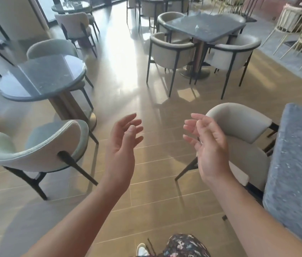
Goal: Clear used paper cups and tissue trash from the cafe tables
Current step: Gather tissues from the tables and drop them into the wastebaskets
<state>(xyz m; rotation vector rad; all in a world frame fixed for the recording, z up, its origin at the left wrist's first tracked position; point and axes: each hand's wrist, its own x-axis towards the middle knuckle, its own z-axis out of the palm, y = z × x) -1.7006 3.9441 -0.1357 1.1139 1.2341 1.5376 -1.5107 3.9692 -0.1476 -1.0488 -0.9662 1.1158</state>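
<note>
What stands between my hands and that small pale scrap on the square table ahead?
Open floor first, then the left armchair and the right armchair tucked against the square table on its near sides. The pale scrap, too blurred to identify, lies mid-table beyond them. The left hand and right hand hold nothing.

Cafe: many stone-topped tables (pixel 42 76) ringed by chairs (pixel 167 51).

Round table (pixel 42 76) at left, square table (pixel 205 26) ahead, chairs (pixel 172 52) around it.
</note>
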